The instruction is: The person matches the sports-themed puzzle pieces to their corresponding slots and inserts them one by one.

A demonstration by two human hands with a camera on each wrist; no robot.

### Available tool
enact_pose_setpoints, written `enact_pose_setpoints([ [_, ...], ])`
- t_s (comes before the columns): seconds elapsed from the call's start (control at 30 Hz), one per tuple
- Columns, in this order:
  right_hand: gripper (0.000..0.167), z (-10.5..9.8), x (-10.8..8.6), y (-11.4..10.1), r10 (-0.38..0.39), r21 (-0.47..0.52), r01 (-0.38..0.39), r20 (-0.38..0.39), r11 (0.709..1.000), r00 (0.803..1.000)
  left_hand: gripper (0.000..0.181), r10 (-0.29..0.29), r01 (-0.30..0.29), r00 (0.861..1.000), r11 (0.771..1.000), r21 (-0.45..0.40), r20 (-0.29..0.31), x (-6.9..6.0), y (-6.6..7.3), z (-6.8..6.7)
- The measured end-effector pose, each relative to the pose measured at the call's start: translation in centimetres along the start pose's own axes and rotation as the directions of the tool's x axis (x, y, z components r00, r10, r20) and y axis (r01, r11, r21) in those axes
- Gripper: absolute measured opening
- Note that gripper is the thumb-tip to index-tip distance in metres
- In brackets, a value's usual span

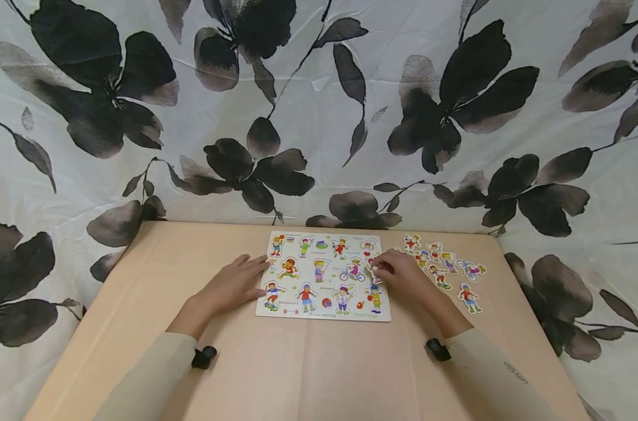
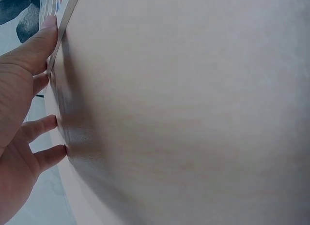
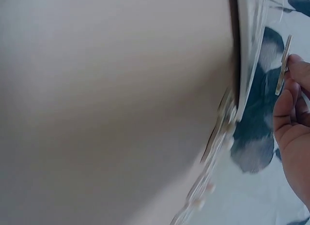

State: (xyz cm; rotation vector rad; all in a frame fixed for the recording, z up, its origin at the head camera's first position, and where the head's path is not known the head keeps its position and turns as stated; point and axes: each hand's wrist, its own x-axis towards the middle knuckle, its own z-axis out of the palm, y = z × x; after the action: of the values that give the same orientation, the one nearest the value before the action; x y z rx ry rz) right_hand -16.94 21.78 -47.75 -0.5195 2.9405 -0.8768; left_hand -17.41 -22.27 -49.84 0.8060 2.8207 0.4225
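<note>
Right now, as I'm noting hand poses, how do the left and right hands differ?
The left hand has its fingers spread, while the right hand has them curled. The left hand touches the left edge of the picture board; the right hand pinches a small flat piece near the board's right edge. Both are bare, with light sleeves.

The right hand (image 1: 401, 272) partly hides the board (image 1: 304, 279) at its right edge

In the head view, looks forward and down across the table (image 1: 303, 368) from well back; in both wrist views, looks closely over it (turned nearly sideways), sharing part of the board (image 1: 304, 269) with the first.
</note>
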Motion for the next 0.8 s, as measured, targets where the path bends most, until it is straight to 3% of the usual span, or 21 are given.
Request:
enact_pose_setpoints([
  [0.33,0.015,2.5,3.8,-2.5,0.021,0.078,-0.023,0.030,0.997,0.999,0.076,-0.005,0.005,1.000,1.000,-0.001,0.004,-0.1,-0.2,0.3],
  [0.57,0.014,3.7,6.7,-4.2,-0.019,0.068,0.015,0.052,0.998,0.998,0.075,0.005,-0.005,1.000,1.000,0.001,0.005,0.0,-0.1,0.1],
  [0.8,0.013,4.9,10.1,-5.7,-0.053,0.031,0.049,0.130,0.998,0.990,0.074,0.013,-0.013,1.000,1.000,-0.004,-0.002,0.1,0.2,-0.1],
])
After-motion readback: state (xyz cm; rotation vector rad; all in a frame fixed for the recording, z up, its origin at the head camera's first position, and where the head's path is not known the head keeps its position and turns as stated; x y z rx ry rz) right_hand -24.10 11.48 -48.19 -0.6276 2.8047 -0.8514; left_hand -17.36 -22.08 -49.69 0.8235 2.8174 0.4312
